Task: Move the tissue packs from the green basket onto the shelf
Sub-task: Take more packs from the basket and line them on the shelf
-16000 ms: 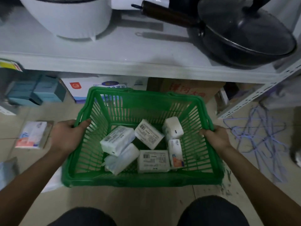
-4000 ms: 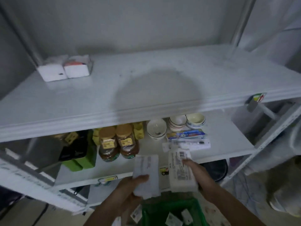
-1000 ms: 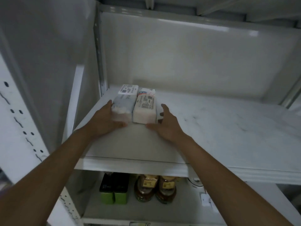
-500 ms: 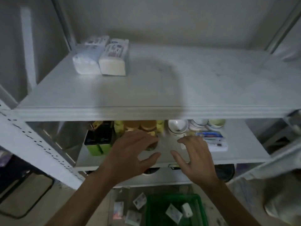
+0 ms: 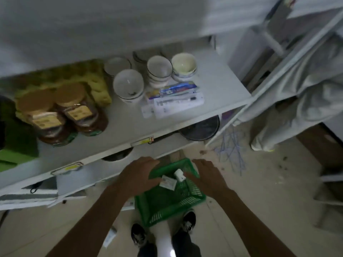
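Note:
The green basket (image 5: 168, 206) stands on the floor in front of my feet. Two white tissue packs lie in its far half: a flat one (image 5: 168, 181) and a smaller one (image 5: 179, 174) beside it. My left hand (image 5: 138, 175) hovers over the basket's far left corner, fingers spread, holding nothing. My right hand (image 5: 208, 178) hangs over the right rim, open as well, its fingertips close to the smaller pack. The top shelf board (image 5: 92, 25) fills the upper left as a blurred white surface; the packs on it are out of view.
The middle shelf (image 5: 213, 86) carries brown jars (image 5: 79, 110), several white bowls (image 5: 128, 84), yellow packages and flat boxed items (image 5: 178, 102). A dark pan (image 5: 200, 128) sits on the shelf below. Blue hangers (image 5: 232, 151) lie on the floor, with grey cloth (image 5: 297, 101) at the right.
My view has tipped down from the top shelf, where two packs now lie. Both empty hands have dropped from the middle shelf's height to just above the basket.

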A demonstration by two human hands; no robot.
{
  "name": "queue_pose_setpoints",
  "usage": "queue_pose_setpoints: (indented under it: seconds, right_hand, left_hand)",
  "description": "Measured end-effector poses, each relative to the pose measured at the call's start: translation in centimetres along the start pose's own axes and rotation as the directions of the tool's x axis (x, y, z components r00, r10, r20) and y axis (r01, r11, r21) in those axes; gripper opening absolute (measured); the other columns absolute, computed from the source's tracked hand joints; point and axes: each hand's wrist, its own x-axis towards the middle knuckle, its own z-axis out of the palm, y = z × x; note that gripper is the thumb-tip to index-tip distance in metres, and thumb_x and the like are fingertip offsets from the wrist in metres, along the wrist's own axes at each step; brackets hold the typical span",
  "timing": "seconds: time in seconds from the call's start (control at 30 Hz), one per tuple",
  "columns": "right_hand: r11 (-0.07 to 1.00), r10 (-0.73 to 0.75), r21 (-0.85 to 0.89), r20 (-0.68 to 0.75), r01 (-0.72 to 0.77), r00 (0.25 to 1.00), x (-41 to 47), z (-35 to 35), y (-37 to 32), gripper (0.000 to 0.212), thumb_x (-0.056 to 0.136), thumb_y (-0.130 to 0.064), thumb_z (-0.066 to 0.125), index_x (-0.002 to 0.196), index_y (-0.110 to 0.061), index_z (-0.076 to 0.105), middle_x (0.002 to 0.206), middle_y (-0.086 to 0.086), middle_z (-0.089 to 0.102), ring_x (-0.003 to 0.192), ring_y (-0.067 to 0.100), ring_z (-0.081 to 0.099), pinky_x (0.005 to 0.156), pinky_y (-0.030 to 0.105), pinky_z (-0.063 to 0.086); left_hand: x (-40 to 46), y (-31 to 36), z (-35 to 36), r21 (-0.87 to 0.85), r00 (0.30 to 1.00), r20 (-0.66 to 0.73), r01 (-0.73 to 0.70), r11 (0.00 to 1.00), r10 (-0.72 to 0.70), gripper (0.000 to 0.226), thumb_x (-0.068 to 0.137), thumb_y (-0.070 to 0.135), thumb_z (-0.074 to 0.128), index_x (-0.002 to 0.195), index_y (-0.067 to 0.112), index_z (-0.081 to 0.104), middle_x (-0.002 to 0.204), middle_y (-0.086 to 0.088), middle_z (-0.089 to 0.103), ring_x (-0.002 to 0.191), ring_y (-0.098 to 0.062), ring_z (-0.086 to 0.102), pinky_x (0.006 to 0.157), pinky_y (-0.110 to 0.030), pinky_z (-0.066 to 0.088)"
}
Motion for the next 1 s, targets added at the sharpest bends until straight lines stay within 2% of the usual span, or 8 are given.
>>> queue_pose_setpoints:
  seconds: [0.2,0.43,0.5,0.6,0.7,0.77,0.83,1.0]
  right_hand:
    - [0.984,0.173,0.002,0.259,-0.179,0.95,4.1,7.4,8.0,0.076,0.099,-0.064,0.049,0.159,-0.02,0.035,0.161,0.011,0.042,0.146,0.031,0.039,0.116,0.045,0.036]
    - [0.943,0.237,0.121,0.408,-0.31,0.882,11.4,19.6,14.1,0.079,0.1,-0.059,0.053,0.162,-0.016,0.03,0.169,0.011,0.03,0.153,0.031,0.032,0.119,0.041,0.031]
    - [0.912,0.258,0.189,0.421,-0.363,0.869,13.6,23.7,15.8,0.074,0.1,-0.057,0.055,0.158,-0.015,0.038,0.163,0.012,0.041,0.141,0.03,0.047,0.104,0.034,0.042]
    - [0.852,0.304,0.272,0.439,-0.447,0.846,17.1,29.0,17.2,0.062,0.1,-0.058,0.052,0.144,-0.014,0.055,0.135,0.01,0.063,0.09,0.015,0.058,0.066,0.025,0.04]
    - [0.79,0.361,0.301,0.476,-0.534,0.802,20.0,33.4,18.8,0.047,0.104,-0.055,0.046,0.104,-0.011,0.065,0.097,0.009,0.063,0.073,0.018,0.055,0.07,0.029,0.045]
    - [0.702,0.394,0.37,0.509,-0.608,0.765,22.9,36.8,20.5,0.049,0.105,-0.052,0.044,0.108,-0.008,0.067,0.107,0.019,0.067,0.091,0.026,0.061,0.091,0.037,0.051]
    - [0.532,0.422,0.498,0.544,-0.684,0.725,23.8,37.9,21.0,0.062,0.105,-0.052,0.045,0.131,0.001,0.063,0.131,0.025,0.067,0.114,0.037,0.066,0.106,0.046,0.051]
    - [0.055,0.407,0.61,0.709,-0.79,0.576,28.3,44.1,23.6,0.082,0.103,-0.063,0.042,0.158,-0.003,0.032,0.153,0.024,0.05,0.136,0.037,0.055,0.115,0.045,0.046]
  left_hand:
    - [7.6,-2.5,10.4,-0.063,0.955,0.256,0.172,0.983,-0.151,0.081,0.091,0.051,0.073,0.157,0.013,0.045,0.161,-0.009,0.048,0.144,-0.025,0.05,0.118,-0.043,0.041]
    - [15.3,-7.8,21.3,-0.084,0.933,0.319,0.206,0.975,-0.17,0.071,0.087,0.045,0.08,0.144,0.007,0.06,0.144,-0.014,0.064,0.127,-0.029,0.062,0.109,-0.043,0.049]
    - [17.7,-9.8,24.9,-0.099,0.92,0.335,0.251,0.963,-0.205,0.064,0.089,0.044,0.078,0.139,0.006,0.064,0.138,-0.015,0.068,0.12,-0.03,0.066,0.104,-0.042,0.052]
    - [21.1,-12.1,28.9,-0.118,0.893,0.367,0.321,0.94,-0.259,0.051,0.093,0.045,0.073,0.123,0.003,0.071,0.122,-0.019,0.074,0.105,-0.031,0.071,0.096,-0.041,0.056]
    - [24.3,-14.1,33.2,-0.154,0.881,0.367,0.373,0.915,-0.297,0.05,0.097,0.047,0.068,0.125,0.006,0.073,0.127,-0.016,0.074,0.108,-0.03,0.07,0.09,-0.036,0.054]
    - [27.0,-15.9,36.2,-0.198,0.87,0.361,0.424,0.884,-0.336,0.052,0.098,0.051,0.065,0.126,0.009,0.074,0.128,-0.014,0.075,0.099,-0.025,0.07,0.075,-0.028,0.047]
    - [28.1,-16.5,38.0,-0.23,0.862,0.339,0.465,0.855,-0.378,0.055,0.098,0.056,0.06,0.117,0.007,0.077,0.114,-0.016,0.077,0.079,-0.018,0.066,0.065,-0.024,0.042]
    - [32.8,-19.2,45.6,-0.326,0.715,0.331,0.699,0.636,-0.616,0.068,0.099,0.065,0.051,0.099,0.002,0.075,0.098,-0.02,0.072,0.072,-0.029,0.065,0.07,-0.034,0.049]
